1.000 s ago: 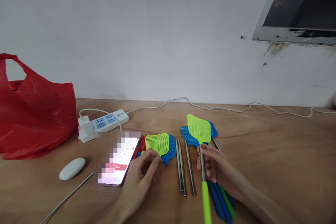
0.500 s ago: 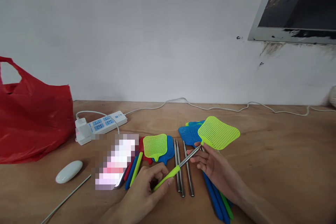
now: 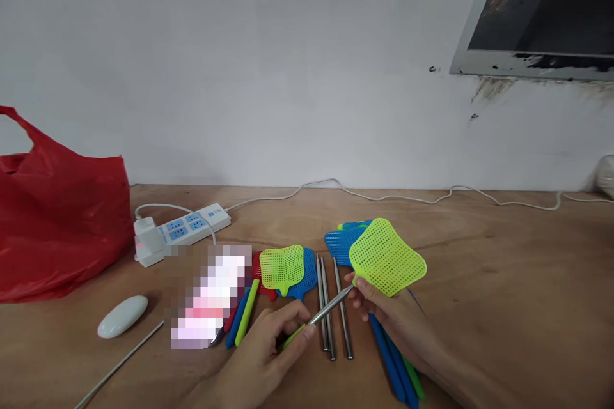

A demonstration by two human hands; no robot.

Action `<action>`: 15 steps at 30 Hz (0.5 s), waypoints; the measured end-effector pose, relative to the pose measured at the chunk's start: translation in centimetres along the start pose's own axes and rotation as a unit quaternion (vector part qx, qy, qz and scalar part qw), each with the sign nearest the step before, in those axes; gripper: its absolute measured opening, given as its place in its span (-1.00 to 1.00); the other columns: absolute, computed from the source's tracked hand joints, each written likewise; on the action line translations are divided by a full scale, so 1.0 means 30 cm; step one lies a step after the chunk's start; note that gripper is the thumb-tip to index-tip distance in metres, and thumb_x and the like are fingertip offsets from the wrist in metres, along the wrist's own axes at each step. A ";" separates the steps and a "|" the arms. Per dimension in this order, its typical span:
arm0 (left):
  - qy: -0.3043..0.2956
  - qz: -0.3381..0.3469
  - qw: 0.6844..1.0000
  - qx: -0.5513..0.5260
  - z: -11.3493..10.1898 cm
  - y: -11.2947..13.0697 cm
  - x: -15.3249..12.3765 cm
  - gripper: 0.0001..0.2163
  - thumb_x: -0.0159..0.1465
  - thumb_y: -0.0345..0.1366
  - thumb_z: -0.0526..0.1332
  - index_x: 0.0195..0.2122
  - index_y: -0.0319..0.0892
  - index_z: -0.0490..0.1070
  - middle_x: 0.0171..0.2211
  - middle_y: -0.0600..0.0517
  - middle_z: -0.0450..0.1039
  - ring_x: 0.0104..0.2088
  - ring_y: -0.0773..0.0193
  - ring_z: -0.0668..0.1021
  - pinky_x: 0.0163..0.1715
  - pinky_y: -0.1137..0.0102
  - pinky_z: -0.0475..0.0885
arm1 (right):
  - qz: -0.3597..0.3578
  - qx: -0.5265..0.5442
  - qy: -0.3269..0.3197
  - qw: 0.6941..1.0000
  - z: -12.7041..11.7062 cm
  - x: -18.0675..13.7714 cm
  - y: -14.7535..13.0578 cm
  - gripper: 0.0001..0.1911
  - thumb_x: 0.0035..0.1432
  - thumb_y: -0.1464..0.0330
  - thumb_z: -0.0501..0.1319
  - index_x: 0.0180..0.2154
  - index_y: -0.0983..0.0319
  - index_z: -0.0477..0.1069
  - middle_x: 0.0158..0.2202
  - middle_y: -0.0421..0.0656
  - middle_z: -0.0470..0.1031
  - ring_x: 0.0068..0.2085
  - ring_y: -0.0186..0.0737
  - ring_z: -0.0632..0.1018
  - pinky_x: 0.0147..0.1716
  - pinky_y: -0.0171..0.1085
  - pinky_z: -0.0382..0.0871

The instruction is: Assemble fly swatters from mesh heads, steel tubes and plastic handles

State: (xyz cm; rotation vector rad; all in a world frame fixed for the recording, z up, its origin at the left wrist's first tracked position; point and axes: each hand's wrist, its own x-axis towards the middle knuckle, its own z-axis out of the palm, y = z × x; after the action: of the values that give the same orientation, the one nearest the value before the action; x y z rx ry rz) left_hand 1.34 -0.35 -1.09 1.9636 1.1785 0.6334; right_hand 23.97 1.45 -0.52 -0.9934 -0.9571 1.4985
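A yellow-green fly swatter (image 3: 387,258) with a metal rod is held between my two hands. My left hand (image 3: 268,348) is closed around its yellow-green handle, near where the rod begins. My right hand (image 3: 384,313) pinches the neck just below the mesh head. Under the rod lie several loose metal rods (image 3: 325,310). Left of them, a loose yellow-green swatter head (image 3: 282,268) overlaps a blue head (image 3: 311,275) and a red head (image 3: 256,281). Loose handles, including a yellow-green one (image 3: 247,313), lie beside my left hand.
Blue swatters (image 3: 338,244) with blue and green handles (image 3: 394,364) lie partly beneath my right hand. Leftward are a pixelated phone (image 3: 211,300), a white mouse-like object (image 3: 123,316), a power strip (image 3: 194,227) and a red plastic bag (image 3: 62,223). A white cable (image 3: 388,197) runs along the wall.
My right hand has moved left and slightly down with the swatter head, closer to my left hand. Less of the handle shows beyond my left fingers. The view has shifted slightly.
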 end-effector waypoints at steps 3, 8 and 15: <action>-0.018 0.019 1.000 -0.009 -0.002 0.008 0.002 -0.69 0.43 -0.03 0.03 -0.32 -0.10 0.37 -0.54 0.15 0.21 -0.47 0.26 0.34 -0.47 0.43 0.19 | -0.005 -0.034 -0.021 0.999 -0.001 -0.006 0.006 -0.61 -0.04 0.08 0.46 -0.28 0.24 0.61 -0.42 -0.15 0.51 -0.37 -0.22 0.49 -0.46 -0.31 0.39; -0.002 0.030 1.000 0.004 -0.002 0.010 0.003 -0.69 0.42 -0.07 0.06 -0.40 -0.11 0.35 -0.55 0.14 0.26 -0.48 0.26 0.36 -0.47 0.43 0.21 | -0.023 -0.109 -0.038 0.993 -0.010 -0.005 0.012 -0.64 0.04 0.05 0.39 -0.29 0.21 0.59 -0.46 -0.18 0.51 -0.42 -0.21 0.51 -0.43 -0.25 0.43; -0.027 0.031 0.999 0.018 -0.004 0.014 -0.004 -0.67 0.44 -0.06 0.02 -0.43 -0.10 0.25 -0.55 0.14 0.23 -0.49 0.26 0.34 -0.47 0.42 0.18 | -0.044 -0.128 -0.048 0.990 -0.005 -0.007 0.019 -0.63 0.03 0.01 0.37 -0.33 0.18 0.52 -0.52 -0.21 0.48 -0.50 -0.21 0.50 -0.49 -0.23 0.44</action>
State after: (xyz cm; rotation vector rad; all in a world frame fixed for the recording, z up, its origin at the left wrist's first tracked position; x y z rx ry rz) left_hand 1.41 -0.52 -0.69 2.0406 1.1077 0.5920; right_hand 23.93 1.19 -1.09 -1.0529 -1.2700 1.3820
